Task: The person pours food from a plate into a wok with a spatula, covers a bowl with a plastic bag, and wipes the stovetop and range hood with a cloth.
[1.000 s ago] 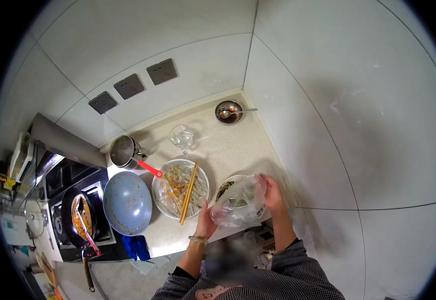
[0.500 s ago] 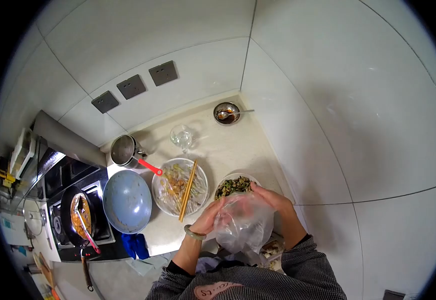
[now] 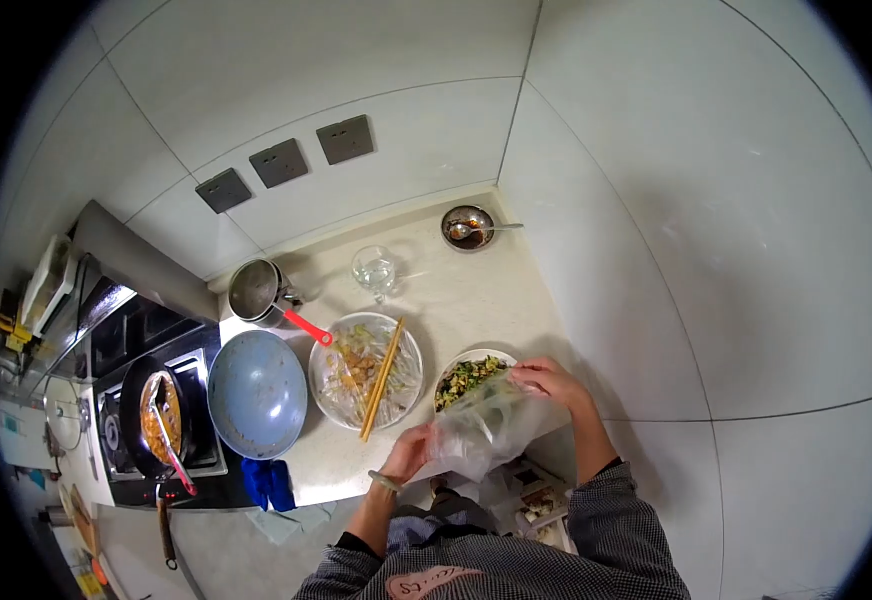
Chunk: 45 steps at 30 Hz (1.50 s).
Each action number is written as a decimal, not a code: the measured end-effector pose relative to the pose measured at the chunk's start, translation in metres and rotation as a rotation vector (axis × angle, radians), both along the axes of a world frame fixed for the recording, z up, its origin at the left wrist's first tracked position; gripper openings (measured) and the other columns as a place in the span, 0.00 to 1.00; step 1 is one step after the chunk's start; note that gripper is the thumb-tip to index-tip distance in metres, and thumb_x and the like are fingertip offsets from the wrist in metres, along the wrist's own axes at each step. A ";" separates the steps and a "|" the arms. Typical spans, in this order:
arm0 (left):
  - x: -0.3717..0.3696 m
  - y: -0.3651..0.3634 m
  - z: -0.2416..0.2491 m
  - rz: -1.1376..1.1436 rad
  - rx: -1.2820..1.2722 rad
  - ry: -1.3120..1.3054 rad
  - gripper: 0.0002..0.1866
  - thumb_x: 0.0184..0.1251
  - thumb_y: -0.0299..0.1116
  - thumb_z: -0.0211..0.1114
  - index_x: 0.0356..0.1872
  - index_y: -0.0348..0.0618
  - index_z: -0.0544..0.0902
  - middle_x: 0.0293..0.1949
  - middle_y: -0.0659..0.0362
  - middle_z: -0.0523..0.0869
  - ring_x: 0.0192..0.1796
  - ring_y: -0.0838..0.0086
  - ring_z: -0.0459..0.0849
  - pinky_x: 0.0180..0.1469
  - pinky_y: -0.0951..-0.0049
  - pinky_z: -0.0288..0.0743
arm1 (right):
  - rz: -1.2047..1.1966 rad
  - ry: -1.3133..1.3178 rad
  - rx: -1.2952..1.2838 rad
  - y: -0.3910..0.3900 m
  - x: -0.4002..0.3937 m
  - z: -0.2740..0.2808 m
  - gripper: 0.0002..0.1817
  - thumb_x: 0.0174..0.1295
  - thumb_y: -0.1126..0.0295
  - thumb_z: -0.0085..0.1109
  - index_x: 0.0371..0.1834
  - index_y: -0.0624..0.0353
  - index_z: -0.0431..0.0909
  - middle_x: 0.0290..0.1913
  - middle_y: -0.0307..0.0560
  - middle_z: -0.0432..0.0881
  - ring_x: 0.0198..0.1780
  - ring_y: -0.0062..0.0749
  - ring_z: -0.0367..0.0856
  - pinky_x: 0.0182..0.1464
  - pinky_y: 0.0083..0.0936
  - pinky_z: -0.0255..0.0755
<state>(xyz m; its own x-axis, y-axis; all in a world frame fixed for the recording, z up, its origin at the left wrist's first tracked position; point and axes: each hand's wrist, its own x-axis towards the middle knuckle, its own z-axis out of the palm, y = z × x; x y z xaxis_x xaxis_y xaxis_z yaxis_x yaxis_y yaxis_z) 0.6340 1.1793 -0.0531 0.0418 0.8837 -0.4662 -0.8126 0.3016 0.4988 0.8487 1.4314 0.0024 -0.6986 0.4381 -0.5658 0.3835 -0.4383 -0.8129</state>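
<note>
A clear plastic bag (image 3: 484,428) is stretched between my two hands at the counter's front edge. My left hand (image 3: 412,450) grips its left side, fingers closed on the film. At the upper right, my right hand (image 3: 546,380) pinches the bag's edge. Just behind the bag, and partly covered by it, stands a white plate of chopped greens (image 3: 468,378). Left of that is a plate of pale shredded food (image 3: 361,375) with a brown topping, and wooden chopsticks (image 3: 383,380) lie across its right side.
A blue-grey wok (image 3: 258,393) sits beside the stove, where a black frying pan (image 3: 159,420) holds orange-brown food and red-handled tongs. Behind are a red-handled strainer (image 3: 256,290), a glass cup (image 3: 374,270) and a small sauce bowl (image 3: 468,228) with a spoon. A blue cloth (image 3: 269,484) hangs at the counter edge.
My hands have moved apart, spreading the bag wider and flatter. The left hand went down and left, and more of the greens now shows. The whole view has shifted slightly.
</note>
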 end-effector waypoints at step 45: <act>0.047 0.041 -0.002 -0.022 -0.232 1.506 0.15 0.49 0.21 0.59 0.41 0.32 0.71 0.27 0.38 0.81 0.34 0.40 0.79 0.36 0.46 0.71 | -0.435 -0.137 -0.368 0.022 0.011 -0.110 0.12 0.62 0.67 0.62 0.46 0.61 0.81 0.34 0.41 0.83 0.32 0.23 0.79 0.32 0.22 0.76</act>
<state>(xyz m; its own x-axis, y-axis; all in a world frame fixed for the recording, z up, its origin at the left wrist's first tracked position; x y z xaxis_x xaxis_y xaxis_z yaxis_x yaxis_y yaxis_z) 0.6806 1.2203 -0.0546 -0.5722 0.7928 -0.2099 0.3982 0.4923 0.7740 0.8599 1.4535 -0.1073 -0.4082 0.4259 -0.8074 0.1956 -0.8232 -0.5331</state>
